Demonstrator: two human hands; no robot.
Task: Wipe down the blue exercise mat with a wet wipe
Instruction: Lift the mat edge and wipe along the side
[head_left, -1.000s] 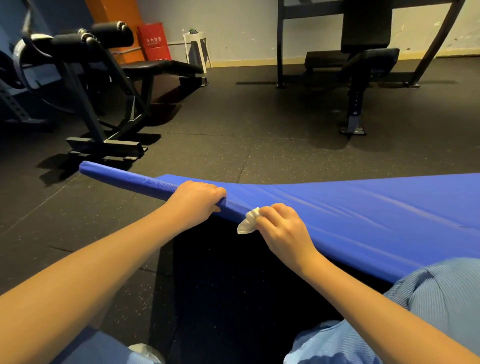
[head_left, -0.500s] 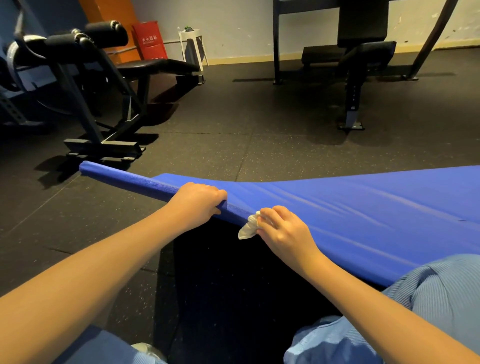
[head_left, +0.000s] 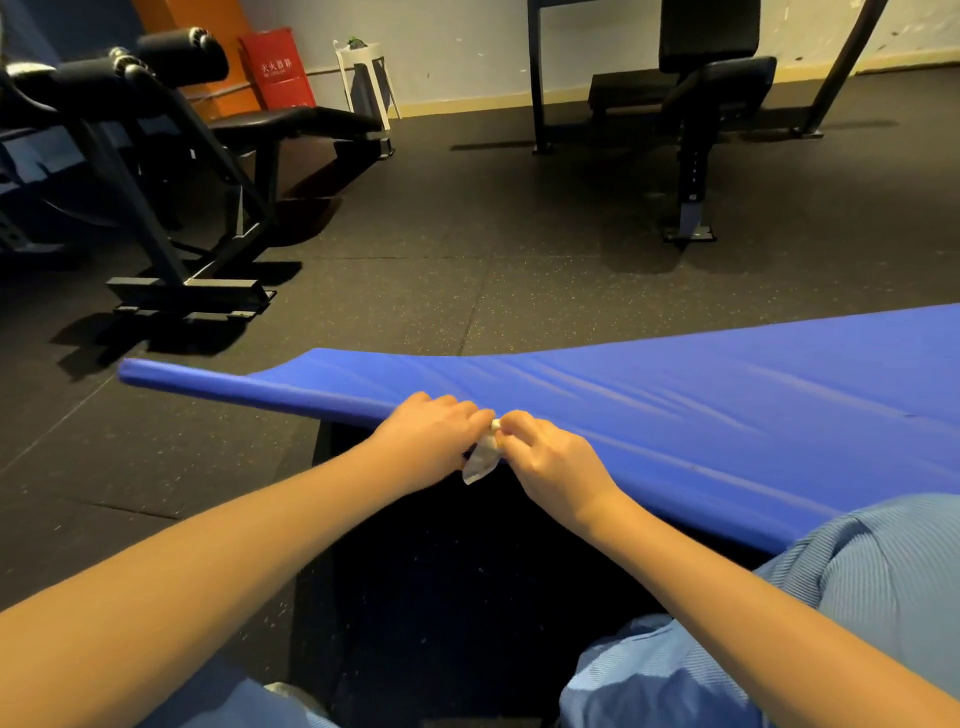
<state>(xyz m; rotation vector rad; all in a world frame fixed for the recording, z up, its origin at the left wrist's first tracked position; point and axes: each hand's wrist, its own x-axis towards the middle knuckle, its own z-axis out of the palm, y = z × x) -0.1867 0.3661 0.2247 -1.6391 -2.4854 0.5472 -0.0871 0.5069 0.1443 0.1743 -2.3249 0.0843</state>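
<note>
1. At the lifted near edge of the blue padded exercise mat (head_left: 675, 405), both hands meet, almost knuckle to knuckle.
2. Left hand (head_left: 431, 436): fingers curled over the edge, holding it off the black speckled rubber floor (head_left: 467, 291). Cannot tell whether it also touches the wipe.
3. Right hand (head_left: 550, 462): pinches a white crumpled wet wipe (head_left: 480, 460) at the same edge. The wipe's tail hangs below.
4. Mat's long axis runs left to right across the view, with the tight rolled end (head_left: 208, 382) out left and the broad flat sheet stretching right.
5. Judgement: most of the surface lies right of the hands. The right hand is nearer and carries the wipe, so it looks best placed to stroke rightward along that axis while the left steadies.
</note>
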